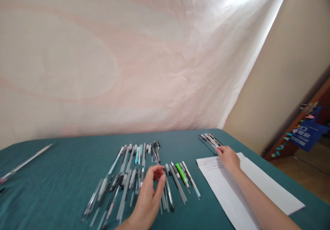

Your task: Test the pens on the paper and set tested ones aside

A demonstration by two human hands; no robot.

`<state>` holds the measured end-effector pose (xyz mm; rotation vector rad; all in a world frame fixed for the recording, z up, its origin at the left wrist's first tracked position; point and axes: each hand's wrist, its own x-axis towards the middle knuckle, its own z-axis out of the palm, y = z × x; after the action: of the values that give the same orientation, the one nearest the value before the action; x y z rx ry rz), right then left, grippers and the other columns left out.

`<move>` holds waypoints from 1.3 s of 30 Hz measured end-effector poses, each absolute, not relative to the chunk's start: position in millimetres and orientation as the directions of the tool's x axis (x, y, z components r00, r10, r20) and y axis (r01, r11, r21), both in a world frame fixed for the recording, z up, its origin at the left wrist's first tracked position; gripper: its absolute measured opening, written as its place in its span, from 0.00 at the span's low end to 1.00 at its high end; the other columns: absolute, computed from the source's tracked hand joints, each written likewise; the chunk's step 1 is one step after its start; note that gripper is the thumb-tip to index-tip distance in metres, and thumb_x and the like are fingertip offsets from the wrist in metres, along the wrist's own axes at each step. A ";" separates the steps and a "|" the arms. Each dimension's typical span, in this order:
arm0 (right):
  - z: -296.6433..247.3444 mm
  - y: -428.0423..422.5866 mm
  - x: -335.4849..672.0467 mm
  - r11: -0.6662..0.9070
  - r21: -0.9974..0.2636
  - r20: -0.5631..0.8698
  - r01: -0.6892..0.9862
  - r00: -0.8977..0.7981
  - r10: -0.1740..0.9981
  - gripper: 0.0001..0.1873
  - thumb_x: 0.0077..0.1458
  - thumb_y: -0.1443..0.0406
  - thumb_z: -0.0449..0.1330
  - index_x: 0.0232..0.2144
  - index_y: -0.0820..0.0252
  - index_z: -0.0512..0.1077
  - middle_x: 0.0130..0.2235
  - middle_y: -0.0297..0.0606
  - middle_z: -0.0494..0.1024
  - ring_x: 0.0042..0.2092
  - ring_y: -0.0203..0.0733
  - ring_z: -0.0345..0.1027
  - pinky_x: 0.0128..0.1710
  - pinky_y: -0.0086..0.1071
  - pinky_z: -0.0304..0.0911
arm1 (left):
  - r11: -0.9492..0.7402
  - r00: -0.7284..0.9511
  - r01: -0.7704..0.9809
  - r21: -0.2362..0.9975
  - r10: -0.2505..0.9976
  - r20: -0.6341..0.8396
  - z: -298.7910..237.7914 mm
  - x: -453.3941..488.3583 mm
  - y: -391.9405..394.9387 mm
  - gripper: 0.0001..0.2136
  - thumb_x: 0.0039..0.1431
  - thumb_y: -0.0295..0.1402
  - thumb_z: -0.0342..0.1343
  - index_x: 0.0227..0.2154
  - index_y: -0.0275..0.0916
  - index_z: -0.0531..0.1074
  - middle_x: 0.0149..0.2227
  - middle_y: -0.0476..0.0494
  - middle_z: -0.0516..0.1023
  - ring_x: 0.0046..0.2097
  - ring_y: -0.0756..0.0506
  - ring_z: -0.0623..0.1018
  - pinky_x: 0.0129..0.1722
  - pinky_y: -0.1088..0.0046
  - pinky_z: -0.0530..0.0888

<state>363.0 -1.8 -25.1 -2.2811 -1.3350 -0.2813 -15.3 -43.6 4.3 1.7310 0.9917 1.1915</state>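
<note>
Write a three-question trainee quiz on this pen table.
1. True or false: the right hand lies on the white paper sheet.
2. Fill in: the small pen bunch lies just beyond the ____ hand.
3. The left hand is over: A) the large pen spread B) the small pen bunch C) the white paper sheet.
Key: 1 true; 2 right; 3 A.
</note>
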 end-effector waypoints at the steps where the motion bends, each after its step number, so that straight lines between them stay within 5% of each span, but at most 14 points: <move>1: -27.4 -1.0 363.5 -0.425 -0.292 0.399 0.857 0.513 0.760 0.14 0.53 0.59 0.51 0.32 0.58 0.75 0.35 0.42 0.74 0.37 0.46 0.67 0.29 0.32 0.55 | -0.374 0.252 0.162 0.913 0.910 0.328 5.0 -15.3 -44.0 0.10 0.60 0.36 0.47 0.43 0.41 0.62 0.39 0.44 0.70 0.42 0.44 0.70 0.44 0.68 0.65; 12: -31.5 3.6 360.2 -0.539 -0.257 0.302 0.802 0.596 0.744 0.16 0.54 0.59 0.50 0.34 0.57 0.76 0.33 0.48 0.78 0.33 0.49 0.71 0.26 0.33 0.54 | -0.384 0.271 0.169 0.908 0.904 0.332 9.2 -14.2 -47.0 0.09 0.60 0.35 0.47 0.43 0.41 0.64 0.39 0.44 0.71 0.42 0.45 0.71 0.44 0.69 0.66; 21: -24.9 -1.6 351.4 -0.462 -0.316 0.306 0.829 0.550 0.777 0.18 0.54 0.61 0.48 0.41 0.58 0.73 0.41 0.49 0.76 0.39 0.52 0.69 0.31 0.36 0.58 | -0.398 0.320 0.203 0.895 0.890 0.324 11.1 -15.0 -47.9 0.09 0.61 0.34 0.46 0.43 0.41 0.63 0.40 0.43 0.69 0.43 0.44 0.70 0.45 0.68 0.65; 31: -6.8 0.0 321.9 0.030 -0.474 0.187 0.880 0.067 0.980 0.15 0.51 0.63 0.52 0.37 0.62 0.75 0.39 0.42 0.77 0.42 0.44 0.68 0.43 0.35 0.60 | -0.414 0.332 0.212 0.885 0.882 0.334 11.3 -15.4 -47.8 0.09 0.59 0.33 0.47 0.42 0.41 0.65 0.40 0.42 0.70 0.42 0.43 0.70 0.37 0.71 0.69; 39: 9.1 -12.0 308.7 0.096 -0.574 0.052 0.813 -0.081 0.995 0.13 0.50 0.65 0.53 0.35 0.65 0.74 0.32 0.39 0.78 0.32 0.40 0.70 0.34 0.32 0.63 | -0.435 0.337 0.219 0.873 0.874 0.351 13.7 -15.3 -47.6 0.08 0.59 0.32 0.47 0.41 0.40 0.65 0.38 0.42 0.70 0.42 0.43 0.71 0.39 0.69 0.69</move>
<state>308.7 -12.0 9.1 -1.7686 -1.9501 0.5664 -15.3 -47.6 13.7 1.8584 0.9623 1.1155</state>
